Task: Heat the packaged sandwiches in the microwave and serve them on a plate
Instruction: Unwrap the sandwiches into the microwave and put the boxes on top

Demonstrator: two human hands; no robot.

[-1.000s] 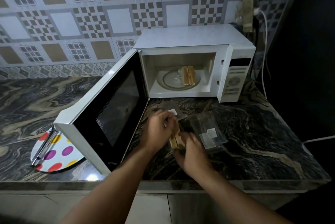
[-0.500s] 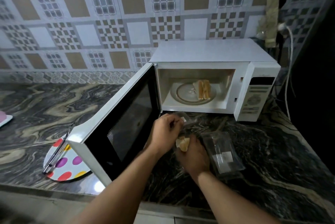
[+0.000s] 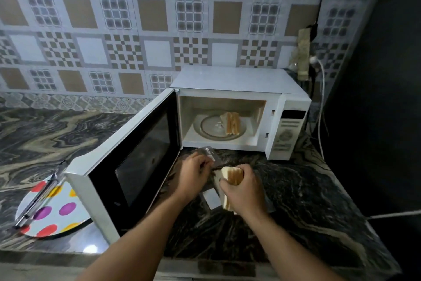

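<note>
Right hand [image 3: 242,186] gripped the sandwich [image 3: 232,176] by its sides; left hand [image 3: 193,174] pinched the wrapper [image 3: 208,152]. Soft, light bread: likely crushes, so hold loosely.

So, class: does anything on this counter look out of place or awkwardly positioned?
Yes: the open microwave door swings out over the spotted plate, partly covering it. The tongs lie askew across the plate's rim.

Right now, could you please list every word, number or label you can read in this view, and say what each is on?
No text is legible.
Microwave control panel: printed rows and a dial, too blurred to read.
White sticker on the clear packaging by the right hand: no readable print.
Sticker on the wrapper by the left hand: too small.
</note>
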